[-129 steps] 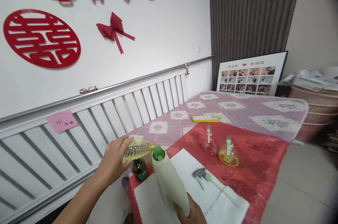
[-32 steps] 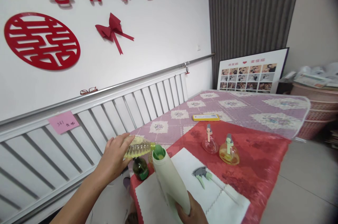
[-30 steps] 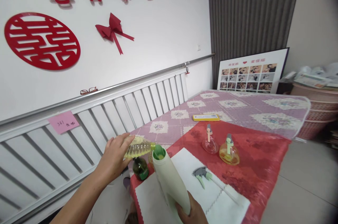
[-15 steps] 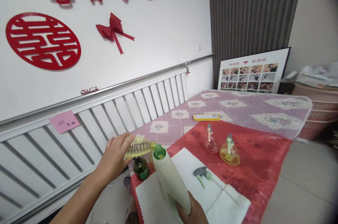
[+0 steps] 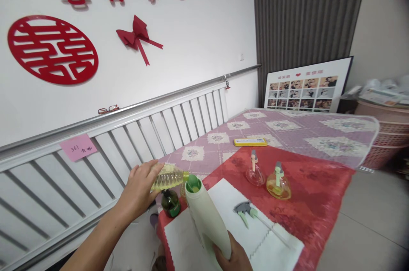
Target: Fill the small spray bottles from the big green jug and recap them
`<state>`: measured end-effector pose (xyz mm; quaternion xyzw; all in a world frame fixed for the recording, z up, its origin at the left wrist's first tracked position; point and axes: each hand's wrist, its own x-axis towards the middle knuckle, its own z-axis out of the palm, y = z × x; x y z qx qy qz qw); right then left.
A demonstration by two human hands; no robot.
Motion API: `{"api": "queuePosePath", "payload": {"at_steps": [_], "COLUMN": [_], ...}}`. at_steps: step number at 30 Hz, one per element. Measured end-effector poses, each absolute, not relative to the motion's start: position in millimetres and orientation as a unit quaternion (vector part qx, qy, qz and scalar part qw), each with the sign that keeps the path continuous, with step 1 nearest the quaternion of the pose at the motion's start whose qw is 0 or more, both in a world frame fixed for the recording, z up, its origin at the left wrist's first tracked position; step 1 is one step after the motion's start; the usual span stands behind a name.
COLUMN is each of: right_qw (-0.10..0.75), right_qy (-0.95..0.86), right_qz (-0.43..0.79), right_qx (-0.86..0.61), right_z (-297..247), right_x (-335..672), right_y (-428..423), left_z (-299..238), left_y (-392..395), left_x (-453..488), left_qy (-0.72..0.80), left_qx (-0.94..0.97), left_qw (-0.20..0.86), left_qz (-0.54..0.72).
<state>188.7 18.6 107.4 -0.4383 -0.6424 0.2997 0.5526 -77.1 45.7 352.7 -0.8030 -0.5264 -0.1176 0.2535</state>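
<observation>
My left hand (image 5: 138,191) grips a clear plastic bottle (image 5: 168,178) of yellowish liquid, tipped sideways. Its mouth rests in a small green funnel (image 5: 192,183) that sits in the neck of a pale green bottle (image 5: 206,221). My right hand (image 5: 232,256) holds that pale bottle by its lower part, tilted to the left. Both bottles hover over a white cloth (image 5: 238,228) on a red cover (image 5: 306,196). A grey-green spray head (image 5: 244,211) with its tube lies on the cloth.
A dark green bottle (image 5: 170,203) stands just below the funnel. Two small round spray bottles (image 5: 278,182) stand on the red cover, one clear, one with amber liquid. A yellow flat box (image 5: 250,142) lies on the purple bedspread. White slatted headboard left, pink baskets (image 5: 385,134) right.
Nothing has visibly changed with the hands or bottles; only the view has shifted very slightly.
</observation>
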Motion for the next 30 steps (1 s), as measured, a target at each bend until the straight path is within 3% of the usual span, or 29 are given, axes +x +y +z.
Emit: {"api": "queuePosePath", "payload": {"at_steps": [30], "right_qw": [0.541], "right_qy": [-0.637], "right_qz": [0.308], "right_qx": [-0.455], "right_z": [112.0], "right_x": [190.9], "right_y": [17.5], "left_z": [355.6], "left_y": [44.9], "left_x": [-73.7], "left_qy": [-0.525], "left_qx": [-0.802], "left_qw": [0.262], "left_qz": [-0.115]}}
